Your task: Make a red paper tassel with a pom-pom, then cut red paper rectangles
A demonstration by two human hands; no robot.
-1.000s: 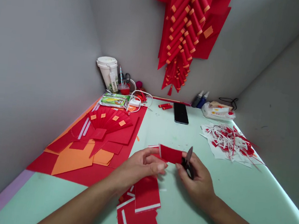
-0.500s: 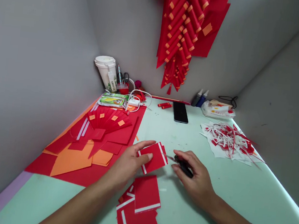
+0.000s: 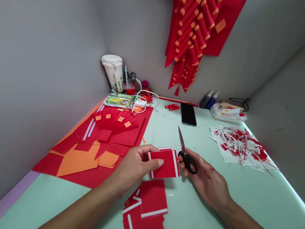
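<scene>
My left hand (image 3: 136,164) pinches a red paper rectangle (image 3: 166,164) with white strips along two edges, thumb on top, just above the mint-green table (image 3: 212,217). My right hand (image 3: 208,179) grips black-handled scissors (image 3: 186,153), blades closed and pointing up and away, right beside the paper's right edge. Under my hands lies a pile of red paper pieces (image 3: 145,216) with white strips.
Red and orange sheets with a fan of red cards (image 3: 113,123) cover the left side. A phone (image 3: 188,114) lies at the back, paper scraps (image 3: 241,145) at the right. A white cup (image 3: 112,71), glue bottles (image 3: 209,100) and a red firecracker decoration (image 3: 194,34) line the back wall.
My right hand lifted the scissors from lying low and flat until the blades point upward. The left hand turned the red piece flatter and squarer to me. The view shifted slightly.
</scene>
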